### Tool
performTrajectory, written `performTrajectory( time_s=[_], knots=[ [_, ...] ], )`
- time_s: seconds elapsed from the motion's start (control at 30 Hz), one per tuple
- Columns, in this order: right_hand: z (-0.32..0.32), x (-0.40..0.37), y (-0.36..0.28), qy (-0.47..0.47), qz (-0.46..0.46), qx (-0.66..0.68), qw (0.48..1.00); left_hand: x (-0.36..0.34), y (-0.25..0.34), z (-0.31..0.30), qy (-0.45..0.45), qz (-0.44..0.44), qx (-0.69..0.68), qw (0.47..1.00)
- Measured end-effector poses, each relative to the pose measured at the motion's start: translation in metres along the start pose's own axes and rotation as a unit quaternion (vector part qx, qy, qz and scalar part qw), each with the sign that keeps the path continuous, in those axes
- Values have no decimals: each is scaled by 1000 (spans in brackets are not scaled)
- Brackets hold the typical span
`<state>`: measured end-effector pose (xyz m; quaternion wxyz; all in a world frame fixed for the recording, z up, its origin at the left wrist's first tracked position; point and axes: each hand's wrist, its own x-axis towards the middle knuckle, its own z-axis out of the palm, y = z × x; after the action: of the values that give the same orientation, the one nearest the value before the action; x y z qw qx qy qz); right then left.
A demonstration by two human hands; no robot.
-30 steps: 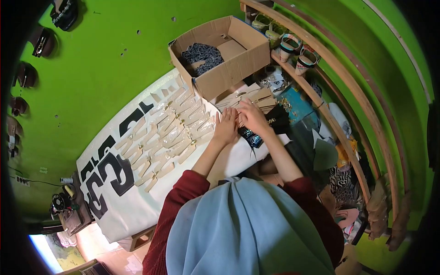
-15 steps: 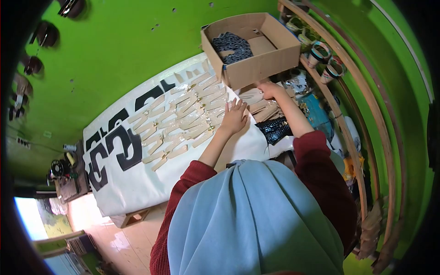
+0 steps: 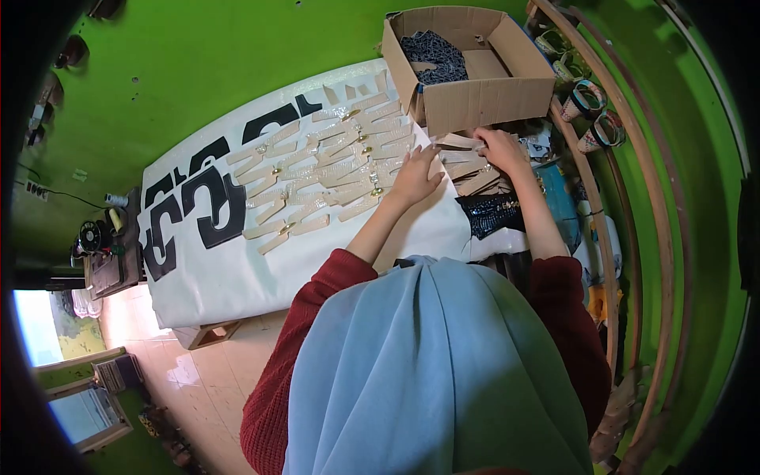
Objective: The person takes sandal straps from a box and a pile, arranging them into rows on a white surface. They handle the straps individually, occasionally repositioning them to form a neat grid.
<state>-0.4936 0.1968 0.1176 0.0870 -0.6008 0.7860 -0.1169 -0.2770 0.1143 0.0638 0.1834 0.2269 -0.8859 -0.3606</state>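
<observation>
- From my end, I see the left hand (image 3: 416, 178) resting by the right edge of the white-covered desk (image 3: 237, 281), its fingers (image 3: 423, 157) stretched out and slightly apart, tips near the loose strips.
- I see the right hand (image 3: 504, 150) reaching over those beige strips (image 3: 481, 184), fingers bent among the upper ones; I cannot tell whether they pinch one.
- The beige strips lie in a loose pile beside the desk's white cover, just below the cardboard box (image 3: 489, 103).
- On the desk, left of the left hand, I have rows of beige straps (image 3: 306, 207) with gold clasps (image 3: 377, 191); farther left lie black cut pieces (image 3: 204, 210).
- A dark patterned bundle (image 3: 434, 63) sits inside the box.
- A shiny black piece (image 3: 491, 215) lies below the pile, near the right forearm.
</observation>
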Motion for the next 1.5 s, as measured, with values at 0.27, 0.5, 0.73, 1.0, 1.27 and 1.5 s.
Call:
performTrajectory(
  time_s=[0.27,0.5,0.73,1.0,1.27,1.5],
  knots=[
    [-5,-9,11,50,-47,-34,997,-4,-7,-12,60,14,-68,996],
    [-39,-22,-7,106,-89,-61,989,1,24,-28,-17,-68,-100,993],
    [-76,-25,-62,-19,-111,140,984,-13,36,-50,203,41,-119,971],
    [-5,-6,-160,-159,-218,314,910,-118,-7,-114,48,-175,-226,957],
    [93,39,-239,-285,-234,290,883,-223,-82,-175,108,-300,-264,910],
    [153,72,-291,-166,-205,223,939,-255,-172,-201,175,-356,-144,906]
  ],
)
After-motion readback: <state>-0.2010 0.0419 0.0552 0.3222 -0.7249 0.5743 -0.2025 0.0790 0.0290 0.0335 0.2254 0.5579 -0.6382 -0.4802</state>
